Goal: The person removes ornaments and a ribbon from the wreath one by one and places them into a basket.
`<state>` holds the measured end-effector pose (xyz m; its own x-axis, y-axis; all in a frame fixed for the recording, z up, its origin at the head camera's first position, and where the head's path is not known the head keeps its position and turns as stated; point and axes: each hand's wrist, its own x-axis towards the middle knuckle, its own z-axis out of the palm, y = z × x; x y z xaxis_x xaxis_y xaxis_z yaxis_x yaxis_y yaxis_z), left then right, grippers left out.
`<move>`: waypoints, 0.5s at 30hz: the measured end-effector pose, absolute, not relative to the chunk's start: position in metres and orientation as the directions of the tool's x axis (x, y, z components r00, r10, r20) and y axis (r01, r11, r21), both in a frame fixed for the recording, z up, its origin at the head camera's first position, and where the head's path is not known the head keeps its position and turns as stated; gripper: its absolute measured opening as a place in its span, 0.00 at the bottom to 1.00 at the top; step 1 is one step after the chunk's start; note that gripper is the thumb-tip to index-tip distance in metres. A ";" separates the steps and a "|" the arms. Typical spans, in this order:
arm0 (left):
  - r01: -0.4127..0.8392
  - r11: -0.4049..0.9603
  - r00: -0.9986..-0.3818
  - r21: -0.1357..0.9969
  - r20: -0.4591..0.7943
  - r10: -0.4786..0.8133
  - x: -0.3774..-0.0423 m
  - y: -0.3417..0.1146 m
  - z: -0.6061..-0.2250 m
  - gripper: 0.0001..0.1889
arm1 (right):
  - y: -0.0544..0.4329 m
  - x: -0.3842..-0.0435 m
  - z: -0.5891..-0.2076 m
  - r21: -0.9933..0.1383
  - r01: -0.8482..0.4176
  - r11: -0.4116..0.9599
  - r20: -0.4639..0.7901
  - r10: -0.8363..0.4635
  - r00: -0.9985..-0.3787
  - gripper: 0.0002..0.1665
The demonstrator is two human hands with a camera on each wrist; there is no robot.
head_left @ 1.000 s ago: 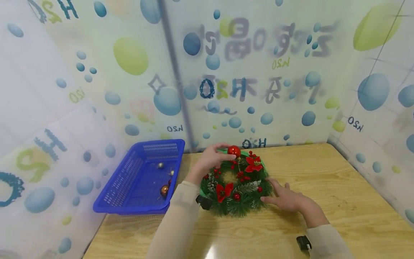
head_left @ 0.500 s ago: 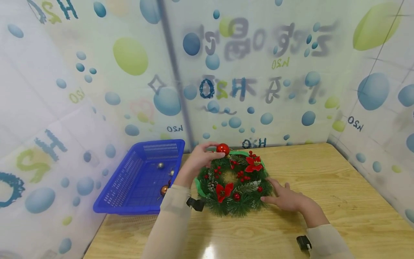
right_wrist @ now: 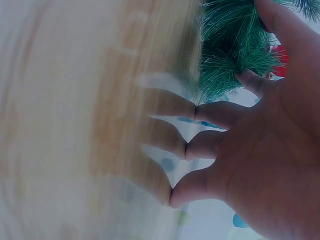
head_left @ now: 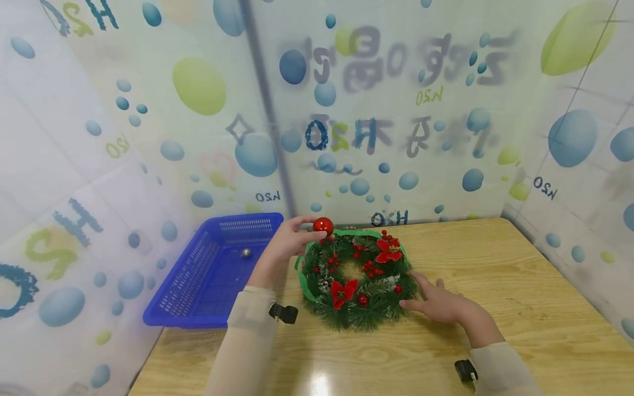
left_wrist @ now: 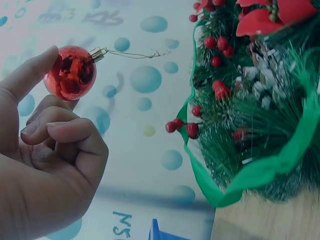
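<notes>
Between thumb and fingers, my left hand [head_left: 283,246] pinches a shiny red bauble [head_left: 323,226] at the wreath's rear left. The left wrist view shows the bauble [left_wrist: 74,72] raised, its thin gold hanging loop stretching toward the wreath. The green wreath [head_left: 366,316] lies on the table, with red poinsettias [head_left: 343,294], red berries and a frosted sprig. A loose green ribbon [head_left: 308,289] runs along its left and rear edge. Against the wreath's right side, my right hand [head_left: 441,302] touches the needles with thumb and forefinger; its other fingertips [right_wrist: 180,197] rest on the tabletop.
Left of the wreath stands a blue plastic basket [head_left: 198,320], with a small silver ball [head_left: 246,253] inside; my left forearm hides its right part. The wooden table [head_left: 515,275] meets a printed curtain [head_left: 421,165] at its far edge.
My left hand has drawn leftward with the red bauble, from over the wreath's rear to its rear left edge. My right hand stays in place. The left arm now covers the basket's copper bauble.
</notes>
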<state>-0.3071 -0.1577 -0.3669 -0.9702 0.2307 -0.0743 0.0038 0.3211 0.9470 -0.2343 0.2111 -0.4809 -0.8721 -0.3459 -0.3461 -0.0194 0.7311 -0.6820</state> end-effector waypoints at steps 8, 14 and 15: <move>-0.017 0.311 -0.976 0.950 -0.083 0.202 -0.299 -0.174 -0.366 0.31 | 0.212 -0.235 -0.482 -0.667 -0.014 0.745 -0.348 -0.329 -0.878 0.63; -0.036 0.312 -0.986 0.949 -0.085 0.145 -0.296 -0.195 -0.360 0.32 | 0.212 -0.235 -0.482 -0.663 -0.010 0.749 -0.348 -0.320 -0.881 0.63; -0.039 0.317 -0.987 0.948 -0.087 0.137 -0.296 -0.199 -0.359 0.32 | 0.212 -0.235 -0.482 -0.663 -0.011 0.748 -0.347 -0.321 -0.881 0.63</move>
<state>-0.2959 -0.1986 -0.3590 -0.9868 0.1369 -0.0866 -0.0391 0.3173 0.9475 -0.2350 0.2122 -0.4823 -0.8811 -0.3212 -0.3472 -0.0115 0.7483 -0.6632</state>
